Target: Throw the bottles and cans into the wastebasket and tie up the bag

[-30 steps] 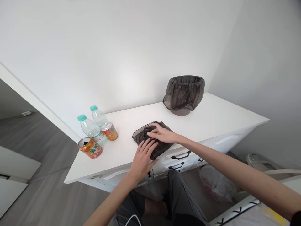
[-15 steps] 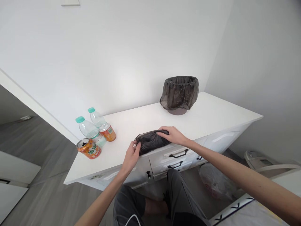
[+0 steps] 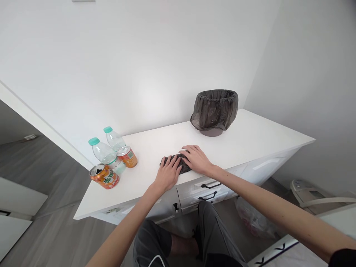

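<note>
A black plastic garbage bag (image 3: 184, 169), folded into a small flat bundle, lies near the front edge of the white cabinet top. My left hand (image 3: 168, 173) rests on its left part with the fingers spread out flat. Over the right part lies my right hand (image 3: 197, 159), fingers stretched and pressing down. Much of the bag is hidden under both hands. Behind and to the right stands a bin (image 3: 211, 132) lined with another dark bag (image 3: 215, 111), which hangs over its rim.
On the left of the cabinet top (image 3: 155, 142) stand two clear bottles (image 3: 101, 151) with teal caps and two orange cans, one upright (image 3: 128, 156) and one opened (image 3: 104, 176) near the left edge. Drawers with black handles (image 3: 208, 195) are below. A plastic bag (image 3: 254, 218) lies on the floor.
The black bag was held up by its ends at the front edge; now it lies flatter and smaller on the cabinet top. Both hands have moved onto it, fingers spread.
</note>
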`<state>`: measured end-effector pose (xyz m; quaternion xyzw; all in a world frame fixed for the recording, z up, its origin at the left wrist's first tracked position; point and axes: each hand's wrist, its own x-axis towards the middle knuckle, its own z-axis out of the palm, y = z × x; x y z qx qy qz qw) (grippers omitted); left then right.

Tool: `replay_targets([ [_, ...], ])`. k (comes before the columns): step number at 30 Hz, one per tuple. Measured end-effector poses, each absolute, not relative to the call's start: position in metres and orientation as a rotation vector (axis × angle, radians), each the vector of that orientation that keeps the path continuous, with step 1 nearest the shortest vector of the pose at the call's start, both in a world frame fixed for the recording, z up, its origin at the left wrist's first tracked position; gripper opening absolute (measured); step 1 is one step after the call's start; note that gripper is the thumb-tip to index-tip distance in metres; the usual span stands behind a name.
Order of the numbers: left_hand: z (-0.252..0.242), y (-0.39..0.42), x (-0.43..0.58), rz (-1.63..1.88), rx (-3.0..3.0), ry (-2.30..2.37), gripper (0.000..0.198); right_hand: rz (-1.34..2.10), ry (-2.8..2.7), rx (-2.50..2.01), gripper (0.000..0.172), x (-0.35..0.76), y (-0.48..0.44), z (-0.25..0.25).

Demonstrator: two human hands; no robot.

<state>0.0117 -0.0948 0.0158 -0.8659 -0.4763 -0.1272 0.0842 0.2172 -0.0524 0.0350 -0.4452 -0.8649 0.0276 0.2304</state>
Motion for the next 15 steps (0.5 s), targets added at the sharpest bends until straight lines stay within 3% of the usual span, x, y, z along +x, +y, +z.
replay_targets([
  [8,-0.008,-0.097,-0.004,-0.420,-2.597,-1.519,0.059,0.244,-2.503,-1.298,0.057,0.231,-0.036,-0.004],
  [15,-0.011,-0.096,-0.043,-0.466,-2.695,-1.524,0.059,0.046,-2.430,-1.378,0.060,0.221,-0.049,-0.001],
])
